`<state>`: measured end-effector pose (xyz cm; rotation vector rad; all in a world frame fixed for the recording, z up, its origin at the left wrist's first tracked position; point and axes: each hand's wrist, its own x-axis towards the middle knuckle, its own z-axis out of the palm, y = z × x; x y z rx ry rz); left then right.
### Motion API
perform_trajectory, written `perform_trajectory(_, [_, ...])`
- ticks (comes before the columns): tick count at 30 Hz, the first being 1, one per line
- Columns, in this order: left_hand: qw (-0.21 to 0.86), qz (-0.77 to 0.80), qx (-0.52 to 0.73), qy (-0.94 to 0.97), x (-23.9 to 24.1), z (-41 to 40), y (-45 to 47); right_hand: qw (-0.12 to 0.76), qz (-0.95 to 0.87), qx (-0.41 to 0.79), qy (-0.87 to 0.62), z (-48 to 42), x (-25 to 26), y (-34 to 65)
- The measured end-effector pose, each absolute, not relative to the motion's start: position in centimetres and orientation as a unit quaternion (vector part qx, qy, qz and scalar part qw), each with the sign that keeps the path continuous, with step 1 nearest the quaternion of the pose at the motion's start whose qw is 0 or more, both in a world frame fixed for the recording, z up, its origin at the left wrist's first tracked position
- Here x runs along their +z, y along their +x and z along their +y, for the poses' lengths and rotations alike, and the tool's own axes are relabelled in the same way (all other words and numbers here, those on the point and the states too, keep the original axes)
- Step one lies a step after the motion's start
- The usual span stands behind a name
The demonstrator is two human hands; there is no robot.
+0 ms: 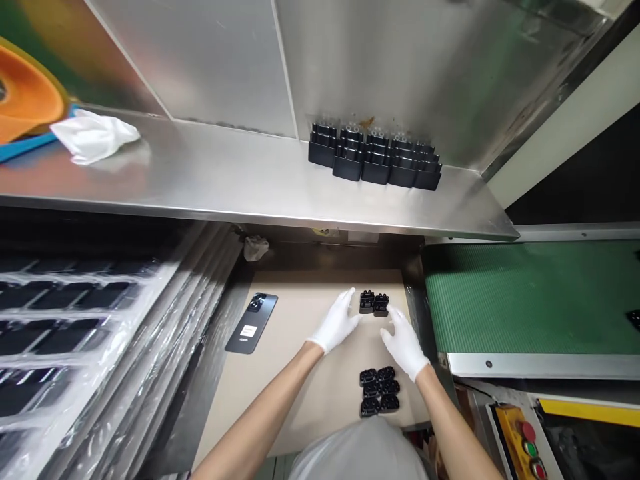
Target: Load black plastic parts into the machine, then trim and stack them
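Observation:
My left hand (337,322), in a white glove, is just left of a small pair of black molded plastic parts (373,303) on the cardboard sheet. Its fingers stretch forward, thumb apart, and it holds nothing. On the other side, my gloved right hand (404,341) is open, fingertips close to the right part; whether they touch it I cannot tell. Nearer to me lies a group of several similar black parts (379,390) in two columns. A dark phone (252,323) with a white label lies to the left on the cardboard (295,387).
Several black plastic parts (375,157) stand in rows on the metal shelf (225,173), near crumpled white paper (95,135) and an orange object (30,93). Stacked trays (55,347) of black pieces fill the left. A green conveyor belt (525,300) and a button box (520,440) are right.

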<state>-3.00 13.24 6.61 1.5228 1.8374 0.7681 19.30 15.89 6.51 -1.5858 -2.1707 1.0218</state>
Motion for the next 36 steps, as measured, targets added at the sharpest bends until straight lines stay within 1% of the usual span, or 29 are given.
perform_trajectory(2, [0.216,0.664,0.375,0.61,11.5,11.4,-3.8,0.196,-0.788,0.321,-0.487,14.3,11.2,19.2])
perform_trajectory(4, [0.074,0.607,0.45,0.651,17.8,11.1,-4.8,0.302,-0.83,0.24,-0.403,14.6,17.3,18.6])
perform_trajectory(6, [-0.04,0.569,0.469,0.674,24.3,12.9,-5.9,0.398,-0.836,0.144,-0.348,17.1,23.4,18.0])
perform_trajectory(7, [-0.083,0.564,0.454,0.685,27.3,14.4,-6.3,0.429,-0.832,0.093,-0.34,19.1,26.1,17.7])
perform_trajectory(8, [-0.115,0.563,0.425,0.699,29.9,16.2,-6.6,0.446,-0.824,0.042,-0.346,21.4,28.5,17.5])
perform_trajectory(9, [-0.137,0.567,0.387,0.714,32.1,18.2,-6.9,0.444,-0.82,0.001,-0.36,23.8,30.5,17.3])
perform_trajectory(12, [-0.164,0.581,0.271,0.75,36.3,23.9,-7.4,0.382,-0.823,-0.093,-0.409,30.4,34.4,16.8])
perform_trajectory(15, [-0.168,0.592,0.203,0.762,37.7,27.5,-8.3,0.305,-0.837,-0.144,-0.43,34.2,35.6,15.9])
perform_trajectory(17, [-0.166,0.597,0.186,0.763,37.8,28.3,-9.2,0.281,-0.848,-0.163,-0.42,34.9,35.7,15.1])
perform_trajectory(25, [-0.162,0.628,0.2,0.734,37.4,26.4,-14.5,0.3,-0.852,-0.175,-0.393,34.8,36.1,13.4])
perform_trajectory(31, [-0.167,0.633,0.204,0.728,37.0,26.0,-15.0,0.346,-0.84,-0.162,-0.385,35.1,36.3,14.5])
perform_trajectory(33, [-0.168,0.63,0.204,0.73,37.1,26.2,-14.9,0.345,-0.841,-0.16,-0.385,34.9,36.4,14.4])
perform_trajectory(36, [-0.172,0.635,0.224,0.719,37.3,26.4,-15.3,0.321,-0.862,-0.155,-0.359,34.1,36.6,13.0])
